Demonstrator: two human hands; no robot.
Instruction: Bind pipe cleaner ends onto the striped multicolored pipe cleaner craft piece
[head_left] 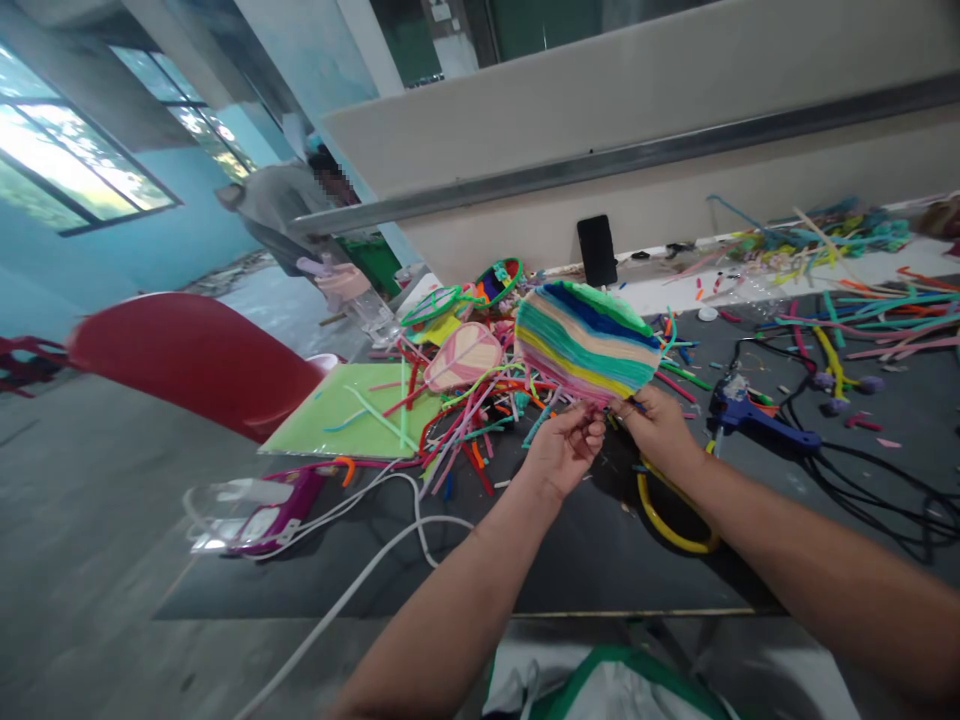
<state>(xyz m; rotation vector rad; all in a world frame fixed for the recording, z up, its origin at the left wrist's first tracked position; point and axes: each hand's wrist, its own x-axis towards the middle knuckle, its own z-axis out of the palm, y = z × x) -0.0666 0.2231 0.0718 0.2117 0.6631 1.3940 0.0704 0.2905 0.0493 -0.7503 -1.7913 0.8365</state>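
A rounded piece of striped pipe-cleaner work (pixel 589 340), in green, blue, peach, teal, yellow and pink bands, is held up above the dark table. My left hand (pixel 571 448) pinches its lower edge near the pink stripes, fingers curled. Close beside it, my right hand (pixel 664 428) is closed on the lower right edge. What lies between the fingertips is too small to make out. Just under my right wrist lies a yellow loop handle (pixel 679 525), partly hidden. A pink leaf-shaped piece (pixel 465 358) rests on loose pipe cleaners (pixel 469 425) to the left.
A blue glue gun (pixel 772 425) with black cables lies at right. Behind are a phone (pixel 597 250) and piled pipe-cleaner scraps (pixel 840 235). At left are a green sheet (pixel 322 415), a purple power strip (pixel 289 510), a bottle (pixel 360 305), a red chair (pixel 195 355) and a bending person (pixel 281 205).
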